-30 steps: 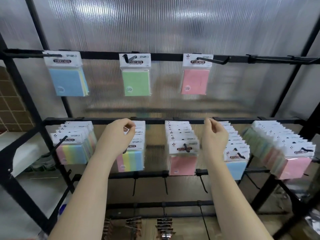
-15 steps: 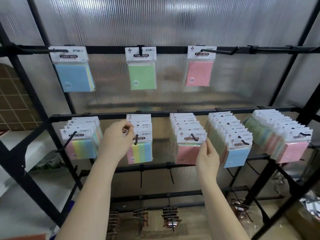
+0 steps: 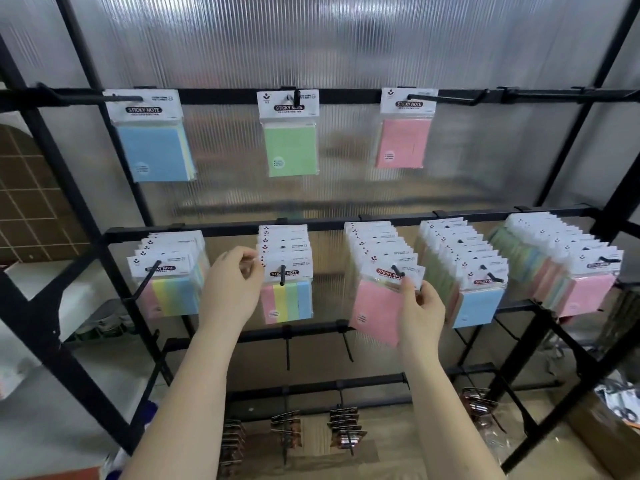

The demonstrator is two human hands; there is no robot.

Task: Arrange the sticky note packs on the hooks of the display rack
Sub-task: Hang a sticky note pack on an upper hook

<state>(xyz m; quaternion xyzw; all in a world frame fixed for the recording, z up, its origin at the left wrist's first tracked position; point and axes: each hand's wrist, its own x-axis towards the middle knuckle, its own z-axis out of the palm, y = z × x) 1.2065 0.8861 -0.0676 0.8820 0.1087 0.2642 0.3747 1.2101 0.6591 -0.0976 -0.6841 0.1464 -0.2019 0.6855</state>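
Note:
A black display rack (image 3: 346,221) carries sticky note packs on hooks. On the top bar hang a blue pack (image 3: 152,143), a green pack (image 3: 290,140) and a pink pack (image 3: 403,135). The middle bar holds several full rows. My right hand (image 3: 420,306) pinches the front pink pack (image 3: 375,306) of the third row at its right edge, and that pack hangs tilted at the hook's tip. My left hand (image 3: 230,289) pinches the left edge of the card headers in the striped pack row (image 3: 285,268).
Rows of striped packs (image 3: 169,271), blue-fronted packs (image 3: 474,289) and pink-fronted packs (image 3: 581,282) fill the other middle hooks. Bare hooks stick out on the top bar at far right (image 3: 540,95). Lower hooks hold small dark items (image 3: 343,431). A ribbed translucent panel backs the rack.
My right hand moved from the blue-fronted row to the pink row and took its front pack, which now tilts. My left hand stayed at the striped row. The camera shifted right and tilted down.

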